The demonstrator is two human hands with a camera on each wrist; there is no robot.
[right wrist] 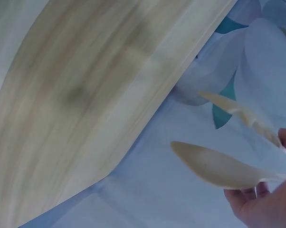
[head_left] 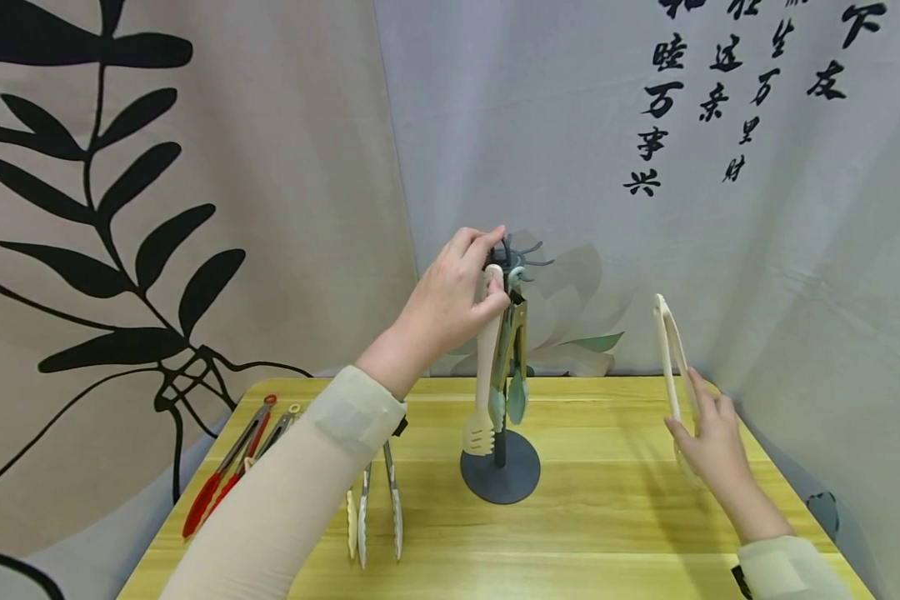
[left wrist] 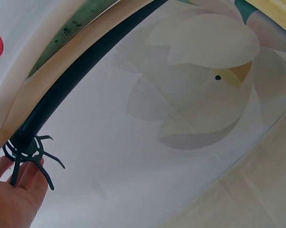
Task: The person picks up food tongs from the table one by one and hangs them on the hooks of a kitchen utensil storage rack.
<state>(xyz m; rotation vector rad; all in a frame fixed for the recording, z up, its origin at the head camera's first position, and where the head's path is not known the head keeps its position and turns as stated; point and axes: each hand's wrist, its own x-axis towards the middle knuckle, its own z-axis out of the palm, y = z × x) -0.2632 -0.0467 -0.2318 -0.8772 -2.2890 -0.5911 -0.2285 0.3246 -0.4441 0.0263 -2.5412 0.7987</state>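
At left, red-and-silver tongs (head_left: 240, 447) are lying on a yellow wooden worktop (head_left: 607, 517); centre, the left hand (head_left: 450, 300) is gripping a dark-grey, round-based stand (head_left: 500, 450) by its top; right, the right hand (head_left: 712, 442) is holding long cream tongs (head_left: 667, 358) upright.

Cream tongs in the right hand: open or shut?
The cream tongs are open: in the right wrist view, their two heads stand apart, with a visible gap between them.
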